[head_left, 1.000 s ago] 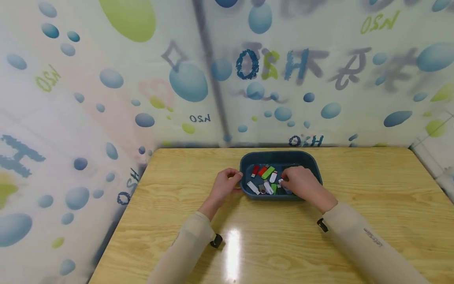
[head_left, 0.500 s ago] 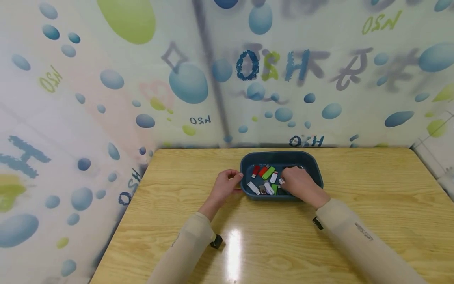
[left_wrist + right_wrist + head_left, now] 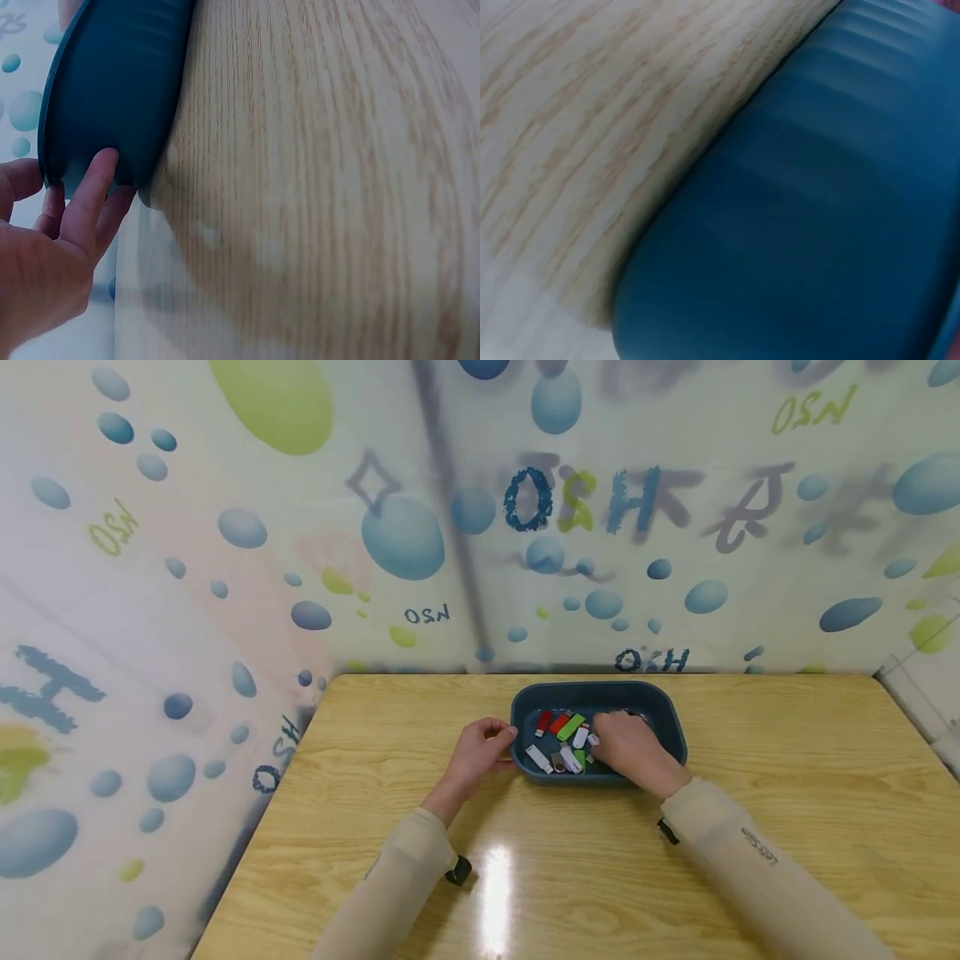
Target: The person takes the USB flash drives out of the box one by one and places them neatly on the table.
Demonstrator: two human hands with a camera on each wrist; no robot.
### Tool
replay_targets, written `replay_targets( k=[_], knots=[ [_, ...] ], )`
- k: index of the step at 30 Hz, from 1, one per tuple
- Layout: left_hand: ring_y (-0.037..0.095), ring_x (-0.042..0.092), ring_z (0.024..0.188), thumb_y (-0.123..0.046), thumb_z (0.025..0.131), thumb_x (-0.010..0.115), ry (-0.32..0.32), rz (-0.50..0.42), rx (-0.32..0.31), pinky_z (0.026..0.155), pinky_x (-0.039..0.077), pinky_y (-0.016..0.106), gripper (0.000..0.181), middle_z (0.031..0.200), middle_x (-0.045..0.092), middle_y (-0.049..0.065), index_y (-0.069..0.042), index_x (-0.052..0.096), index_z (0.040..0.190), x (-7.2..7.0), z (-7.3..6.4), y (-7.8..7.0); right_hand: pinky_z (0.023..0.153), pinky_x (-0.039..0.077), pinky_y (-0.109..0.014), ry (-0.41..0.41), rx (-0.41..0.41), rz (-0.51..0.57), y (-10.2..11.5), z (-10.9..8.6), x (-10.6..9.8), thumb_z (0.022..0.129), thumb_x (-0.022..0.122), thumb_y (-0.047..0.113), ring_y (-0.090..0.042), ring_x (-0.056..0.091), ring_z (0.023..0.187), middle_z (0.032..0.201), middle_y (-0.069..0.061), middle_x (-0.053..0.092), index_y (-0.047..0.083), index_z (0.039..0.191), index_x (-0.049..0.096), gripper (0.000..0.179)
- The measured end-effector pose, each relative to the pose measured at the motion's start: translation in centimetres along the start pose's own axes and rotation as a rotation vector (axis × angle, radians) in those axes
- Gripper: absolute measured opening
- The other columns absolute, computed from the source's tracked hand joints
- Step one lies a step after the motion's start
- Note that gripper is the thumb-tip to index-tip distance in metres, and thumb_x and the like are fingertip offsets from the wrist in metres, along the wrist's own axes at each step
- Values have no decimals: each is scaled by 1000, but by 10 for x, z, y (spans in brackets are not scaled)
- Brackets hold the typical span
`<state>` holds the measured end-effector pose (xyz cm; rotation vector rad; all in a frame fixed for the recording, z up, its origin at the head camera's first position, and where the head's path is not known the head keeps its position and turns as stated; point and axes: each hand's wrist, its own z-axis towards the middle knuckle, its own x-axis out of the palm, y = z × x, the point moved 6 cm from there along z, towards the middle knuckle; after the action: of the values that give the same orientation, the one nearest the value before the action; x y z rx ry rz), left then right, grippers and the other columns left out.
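Observation:
A dark blue plastic bin [image 3: 525, 774] stands on the wooden table with several USB flash drives in its left half. My left hand [image 3: 480, 752] holds the bin's left end. In the left wrist view its thumb is at the rim and its fingers [image 3: 86, 202] lie against the outer wall. My right hand [image 3: 628, 747] reaches down into the bin, fingers curled, with a white USB flash drive [image 3: 593, 740] showing at the fingertips. Its palm side is hidden in the head view. In the right wrist view the bin's outer wall [image 3: 795, 195] hides the hand.
Left of the right hand lie a red flash drive [image 3: 543, 723], a green one [image 3: 571, 727] and a white one [image 3: 538, 759], among others. The wooden table [image 3: 375, 735] meets a patterned wall covering [image 3: 420, 643] at its back and left.
My right hand has moved slightly left and deeper into the bin, and the white flash drive at its fingertips shifts a little with it. The left hand stays at the bin's end.

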<state>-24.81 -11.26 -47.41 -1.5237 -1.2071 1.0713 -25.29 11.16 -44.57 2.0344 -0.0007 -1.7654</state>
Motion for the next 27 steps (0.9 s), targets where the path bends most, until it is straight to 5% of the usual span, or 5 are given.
replay_targets(
  k=[11,17,27],
  knots=[
    [18,65,79,-15,105,62,3,0,7,79,64,44,24,108,58,13,7,63,115,2,-2,1,62,55,-39,-16,35,31,-6,-2,4,92,74,6,-23,58,69,87,-14,67,-7,103,67,18],
    [18,64,80,-15,105,62,6,-1,4,80,64,45,24,108,58,13,7,63,115,3,-1,2,77,57,-47,-61,61,86,-8,-10,-5,93,73,10,-26,61,81,97,-16,69,-5,108,66,22],
    [19,62,83,-16,104,63,-6,-4,-2,82,63,45,25,108,57,13,6,63,116,2,-3,2,65,54,-38,-228,57,178,-12,-35,-29,94,75,15,-23,57,76,93,-11,65,-4,111,65,26]
  ],
)
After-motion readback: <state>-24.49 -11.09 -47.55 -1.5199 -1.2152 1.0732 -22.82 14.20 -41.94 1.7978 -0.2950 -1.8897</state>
